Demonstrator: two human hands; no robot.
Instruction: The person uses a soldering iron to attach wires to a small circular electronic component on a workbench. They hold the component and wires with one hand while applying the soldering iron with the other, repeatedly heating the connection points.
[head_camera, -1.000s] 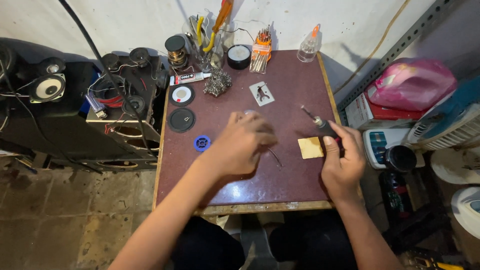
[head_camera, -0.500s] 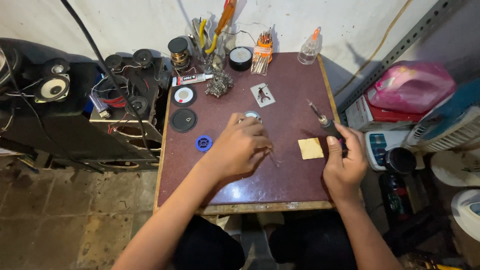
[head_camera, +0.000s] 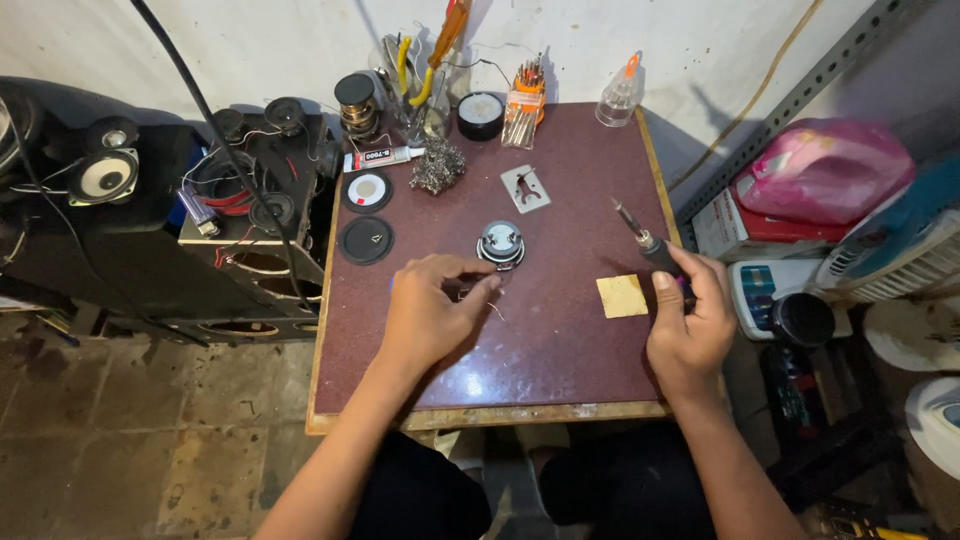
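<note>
Two hands engaged: right hand (head_camera: 690, 325) grips soldering iron (head_camera: 645, 240); left hand (head_camera: 430, 312) pinches thin wire (head_camera: 492, 310) beside small speaker (head_camera: 501, 243). Keep wire steady.

Repair workshop: soldering iron (head_camera: 645, 240), speakers (head_camera: 103, 175)

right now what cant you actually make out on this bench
- Head view: what the left hand pinches; its own fingers cover it.
- Head view: the handle of the soldering iron, wrapped by the right hand.
- Head view: the fan, cut off by the right edge.
- Head view: the small round part, too small to identify.
</note>
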